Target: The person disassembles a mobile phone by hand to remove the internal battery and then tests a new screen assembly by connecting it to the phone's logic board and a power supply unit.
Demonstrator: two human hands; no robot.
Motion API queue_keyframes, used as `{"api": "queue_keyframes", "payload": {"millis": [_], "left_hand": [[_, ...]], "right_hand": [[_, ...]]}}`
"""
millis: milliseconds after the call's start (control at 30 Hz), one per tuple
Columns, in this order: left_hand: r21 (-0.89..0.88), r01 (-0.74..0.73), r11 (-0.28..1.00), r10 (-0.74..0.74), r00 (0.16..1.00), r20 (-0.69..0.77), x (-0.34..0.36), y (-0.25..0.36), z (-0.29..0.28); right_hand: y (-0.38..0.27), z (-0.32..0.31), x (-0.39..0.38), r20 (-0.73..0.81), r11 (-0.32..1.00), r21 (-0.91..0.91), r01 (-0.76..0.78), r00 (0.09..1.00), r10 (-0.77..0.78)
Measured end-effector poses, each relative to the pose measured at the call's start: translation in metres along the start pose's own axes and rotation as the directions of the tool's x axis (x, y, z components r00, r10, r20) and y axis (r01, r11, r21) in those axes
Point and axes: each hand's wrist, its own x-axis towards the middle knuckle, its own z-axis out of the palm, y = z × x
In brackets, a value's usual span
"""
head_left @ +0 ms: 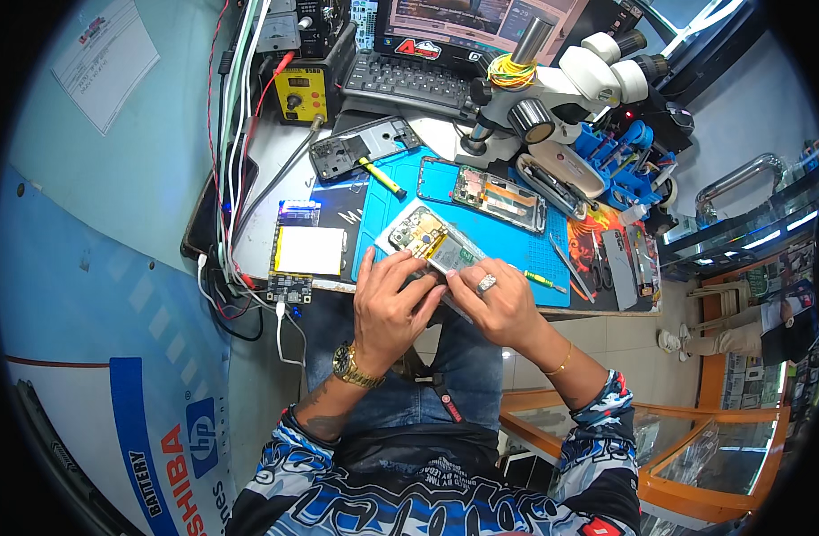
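An opened smartphone (463, 253) lies tilted at the near edge of the blue mat (387, 201), its circuit board and battery bare. My left hand (390, 299) is closed on its near left side, with fingertips by the circuit board. My right hand (503, 304), a ring on one finger, grips the phone's near side with thumb and fingers pressed together. Both thumbs come close at that edge, and the fingers hide part of the phone there. Beyond it lies a second opened phone (500, 200), next to an empty phone frame (438, 179).
Behind the mat are a grey phone housing (363, 148), a yellow-black screwdriver (382, 178) and a white microscope (588, 71). A wired circuit board with a white pad (309, 250) sits left. Tweezers (572, 268), scissors (600, 265) and a green screwdriver (545, 281) lie right.
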Motion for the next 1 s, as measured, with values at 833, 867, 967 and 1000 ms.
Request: {"api": "queue_keyframes", "payload": {"millis": [833, 867, 967, 1000], "left_hand": [[0.006, 0.027, 1.0, -0.027, 1.0, -0.001, 0.004, 0.005, -0.001], [0.004, 0.032, 0.999, -0.032, 0.999, -0.001, 0.005, 0.005, -0.001], [0.003, 0.042, 0.999, -0.042, 0.999, -0.004, 0.005, 0.006, 0.0], [0.003, 0.04, 0.999, -0.04, 0.999, -0.006, 0.005, 0.005, 0.001]], "right_hand": [[-0.013, 0.0, -0.001, 0.04, 0.956, 0.041, -0.29, 0.957, 0.289], [-0.015, 0.001, 0.0, 0.037, 0.955, 0.014, -0.296, 0.955, 0.296], [-0.025, 0.0, 0.001, 0.061, 0.908, -0.004, -0.42, 0.906, 0.419], [-0.026, -0.001, 0.0, 0.062, 0.893, -0.018, -0.449, 0.891, 0.449]]}}
